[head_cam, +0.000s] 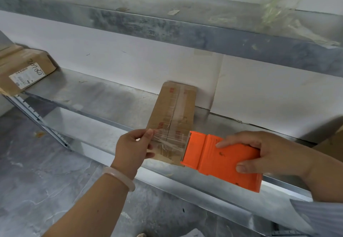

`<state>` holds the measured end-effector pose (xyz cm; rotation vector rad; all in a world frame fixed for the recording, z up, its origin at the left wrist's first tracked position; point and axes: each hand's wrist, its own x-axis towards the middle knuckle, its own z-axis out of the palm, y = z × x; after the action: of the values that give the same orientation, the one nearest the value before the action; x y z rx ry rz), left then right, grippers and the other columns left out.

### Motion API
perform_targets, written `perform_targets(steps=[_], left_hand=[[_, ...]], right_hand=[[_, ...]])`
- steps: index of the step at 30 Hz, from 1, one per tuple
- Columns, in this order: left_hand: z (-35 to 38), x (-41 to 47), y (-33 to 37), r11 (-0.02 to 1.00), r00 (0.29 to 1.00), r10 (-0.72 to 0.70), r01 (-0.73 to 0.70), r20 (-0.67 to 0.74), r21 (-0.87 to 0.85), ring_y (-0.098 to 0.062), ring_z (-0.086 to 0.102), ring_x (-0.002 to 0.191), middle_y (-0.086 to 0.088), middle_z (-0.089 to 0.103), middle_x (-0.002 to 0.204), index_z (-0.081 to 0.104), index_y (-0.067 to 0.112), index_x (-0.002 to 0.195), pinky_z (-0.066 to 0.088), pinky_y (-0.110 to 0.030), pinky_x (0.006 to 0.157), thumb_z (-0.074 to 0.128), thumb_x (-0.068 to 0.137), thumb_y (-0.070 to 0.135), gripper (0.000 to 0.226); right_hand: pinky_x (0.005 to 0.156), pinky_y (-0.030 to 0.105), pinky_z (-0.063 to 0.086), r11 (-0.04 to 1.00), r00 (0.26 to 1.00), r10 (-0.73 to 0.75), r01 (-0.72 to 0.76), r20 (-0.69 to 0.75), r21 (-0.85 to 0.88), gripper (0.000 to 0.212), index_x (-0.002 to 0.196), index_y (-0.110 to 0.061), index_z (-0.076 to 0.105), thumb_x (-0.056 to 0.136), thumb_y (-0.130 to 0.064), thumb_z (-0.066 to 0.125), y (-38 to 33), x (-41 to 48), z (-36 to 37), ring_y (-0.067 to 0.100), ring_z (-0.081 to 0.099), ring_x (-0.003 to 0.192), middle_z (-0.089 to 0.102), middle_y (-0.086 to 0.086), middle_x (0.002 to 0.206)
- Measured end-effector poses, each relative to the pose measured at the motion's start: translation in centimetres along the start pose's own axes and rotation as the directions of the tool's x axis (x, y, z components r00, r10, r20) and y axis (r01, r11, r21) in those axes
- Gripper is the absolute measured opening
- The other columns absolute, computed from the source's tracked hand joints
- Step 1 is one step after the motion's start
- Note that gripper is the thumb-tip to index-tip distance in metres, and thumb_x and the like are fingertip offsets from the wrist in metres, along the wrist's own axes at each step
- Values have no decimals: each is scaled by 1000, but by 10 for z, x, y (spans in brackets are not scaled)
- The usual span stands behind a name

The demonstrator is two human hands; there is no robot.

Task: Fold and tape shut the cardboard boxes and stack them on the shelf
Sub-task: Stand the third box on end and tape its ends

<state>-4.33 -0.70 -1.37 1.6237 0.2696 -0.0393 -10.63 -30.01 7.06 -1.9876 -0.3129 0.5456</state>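
**Tape stretched over the near end of the box**

The box (pixel 174 106) lies flat on the shelf (pixel 104 95), its seam running away from the person. Over its near end, the left hand (pixel 130 147) pinches the free end of the clear tape (pixel 167 142). To the box's right, the right hand (pixel 269 153) is clamped round the orange dispenser (pixel 222 160). The strip is best held taut and level, laid squarely across the seam, then pressed flat before cutting. Slack would likely wrinkle it.

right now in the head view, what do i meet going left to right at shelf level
labelled cardboard box → left hand → clear tape → orange tape dispenser → right hand
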Motion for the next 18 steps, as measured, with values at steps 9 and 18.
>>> perform_targets(steps=[9, 18], left_hand=[[-14, 14, -3, 999, 993, -43, 40, -111, -29, -10, 49, 55, -1, 58, 66, 75, 15, 89, 52, -24, 49, 59, 96, 11, 17], [-31, 22, -7, 998, 993, -70, 69, -100, -5, -13, 49, 62, -1, 65, 82, 75, 20, 92, 54, -27, 53, 71, 88, 25, 8]], right_hand=[[78, 19, 54, 998, 1000, 15, -14, 27, -64, 48, 103, -56, 67, 68, -27, 81, 2, 1, -6, 4, 66, 100, 64, -27, 111], [85, 22, 55, 989, 998, 67, -68, -8, -133, 49, 106, -56, 66, 72, -24, 83, 17, -7, -19, 6, 65, 106, 63, -26, 117]])
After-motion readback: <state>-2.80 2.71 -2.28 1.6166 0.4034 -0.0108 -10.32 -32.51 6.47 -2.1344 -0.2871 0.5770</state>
